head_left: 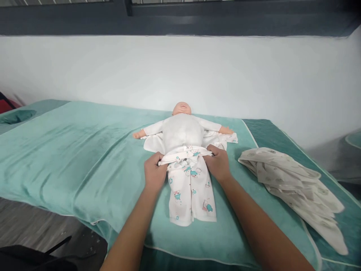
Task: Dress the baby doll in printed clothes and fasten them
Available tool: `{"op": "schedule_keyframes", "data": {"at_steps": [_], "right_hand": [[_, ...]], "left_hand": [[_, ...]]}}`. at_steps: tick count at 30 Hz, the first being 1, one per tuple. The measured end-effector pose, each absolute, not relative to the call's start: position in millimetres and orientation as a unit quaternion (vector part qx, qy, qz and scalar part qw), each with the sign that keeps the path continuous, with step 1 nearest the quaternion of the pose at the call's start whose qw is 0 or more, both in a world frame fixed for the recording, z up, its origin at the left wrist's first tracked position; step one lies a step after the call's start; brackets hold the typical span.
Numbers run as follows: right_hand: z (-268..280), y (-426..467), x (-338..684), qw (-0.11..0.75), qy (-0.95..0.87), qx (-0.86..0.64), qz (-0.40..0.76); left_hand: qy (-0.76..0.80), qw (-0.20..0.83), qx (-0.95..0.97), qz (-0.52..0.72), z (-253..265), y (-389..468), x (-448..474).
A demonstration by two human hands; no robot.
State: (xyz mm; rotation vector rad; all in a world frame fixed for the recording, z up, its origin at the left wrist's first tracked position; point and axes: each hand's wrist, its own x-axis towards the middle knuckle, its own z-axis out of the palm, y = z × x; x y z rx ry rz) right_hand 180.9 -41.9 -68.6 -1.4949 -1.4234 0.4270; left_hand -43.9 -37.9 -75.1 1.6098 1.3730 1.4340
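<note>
A baby doll (183,130) in a white long-sleeved top lies on its back, arms spread, head toward the wall. White printed baby pants (191,188) cover its legs, the waistband lying across the lower belly. My left hand (155,171) is closed on the left end of that waistband. At the other end, my right hand (217,162) grips the waistband too, fingers curled over it. The feet do not show beyond the pant cuffs. Under the doll's back and arms a white printed garment (231,138) is spread out.
A teal sheet (84,150) covers the bed. To the right lies a crumpled white patterned cloth (293,184). Behind the doll's head rises a white wall (180,67). Grey floor (25,222) shows past the bed's edge at lower left, beside a black object (34,259).
</note>
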Motion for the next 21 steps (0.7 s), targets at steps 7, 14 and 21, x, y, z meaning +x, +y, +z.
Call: {"op": "schedule_keyframes", "data": {"at_steps": [7,14,21], "right_hand": [[-71,-46,177,0.495,-0.597,-0.557,0.296],[-65,-52,188,0.408,-0.649,-0.54,0.346],[-65,-75,191,0.391,-0.654,-0.552,0.339]], "left_hand": [[0.532,0.331,0.587,0.513,-79,-47,-47],[0.531,0.359,0.563,0.522,-74,-45,-46],[0.522,0.362,0.572,0.519,-72,-46,-46]]}}
